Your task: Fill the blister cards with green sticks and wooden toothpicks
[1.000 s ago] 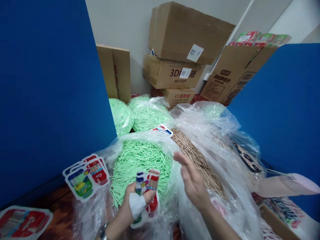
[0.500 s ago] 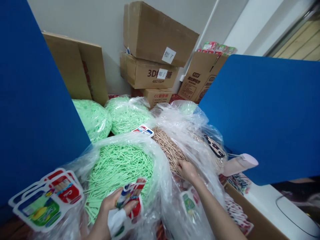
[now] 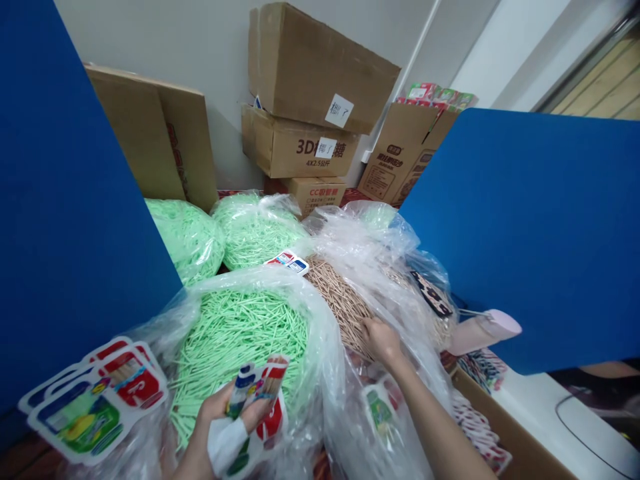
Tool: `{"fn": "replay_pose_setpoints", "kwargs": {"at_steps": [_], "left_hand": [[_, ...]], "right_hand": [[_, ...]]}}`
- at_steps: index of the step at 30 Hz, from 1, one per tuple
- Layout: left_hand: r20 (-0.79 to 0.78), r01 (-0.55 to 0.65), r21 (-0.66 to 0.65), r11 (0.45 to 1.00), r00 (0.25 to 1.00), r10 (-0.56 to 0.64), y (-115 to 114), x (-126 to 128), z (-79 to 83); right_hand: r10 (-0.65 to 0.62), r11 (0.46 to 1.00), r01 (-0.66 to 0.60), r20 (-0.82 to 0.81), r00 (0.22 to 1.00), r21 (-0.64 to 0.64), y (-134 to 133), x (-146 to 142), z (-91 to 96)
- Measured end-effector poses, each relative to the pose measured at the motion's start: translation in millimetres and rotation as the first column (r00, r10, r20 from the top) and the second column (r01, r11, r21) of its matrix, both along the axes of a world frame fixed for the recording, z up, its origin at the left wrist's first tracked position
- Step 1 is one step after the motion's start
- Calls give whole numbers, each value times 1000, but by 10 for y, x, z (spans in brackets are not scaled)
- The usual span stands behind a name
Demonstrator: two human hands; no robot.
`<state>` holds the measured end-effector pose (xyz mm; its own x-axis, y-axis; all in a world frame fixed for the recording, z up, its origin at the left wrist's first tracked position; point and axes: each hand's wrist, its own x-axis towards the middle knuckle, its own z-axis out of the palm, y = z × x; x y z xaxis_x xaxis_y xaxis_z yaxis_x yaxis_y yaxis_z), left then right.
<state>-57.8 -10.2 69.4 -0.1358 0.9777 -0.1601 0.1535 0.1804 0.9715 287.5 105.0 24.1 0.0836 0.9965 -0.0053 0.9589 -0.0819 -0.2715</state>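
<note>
A printed plastic packet with red and blue markings [image 3: 257, 400] is clamped in the left hand [image 3: 215, 427], in front of the clear bag of green sticks [image 3: 240, 333]. The right hand [image 3: 383, 339] is pressed, fingers together, into the heap of tan sticks [image 3: 340, 300] inside a clear plastic bag [image 3: 390, 260] just beside it. More printed cards [image 3: 95, 400] lie at the left, against a blue partition [image 3: 65, 220].
</note>
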Motion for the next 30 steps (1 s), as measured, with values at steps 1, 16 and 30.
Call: {"fn": "replay_pose_setpoints", "kwargs": {"at_steps": [1,16,30], "left_hand": [[4,46,-18,999,999,-46,5,-3,-15],[22,290,33,956,956,-291,-34,-94,20],[73,431,58,900,898,-435,-19,-144,78]], "right_hand": [[10,1000,-10,-20,1000,24,-32,4,73],[621,756,-631,-495,608,174,-528,-1036,1398],[896,444,-884,-81,437,145,-466,-1575,1547]]}}
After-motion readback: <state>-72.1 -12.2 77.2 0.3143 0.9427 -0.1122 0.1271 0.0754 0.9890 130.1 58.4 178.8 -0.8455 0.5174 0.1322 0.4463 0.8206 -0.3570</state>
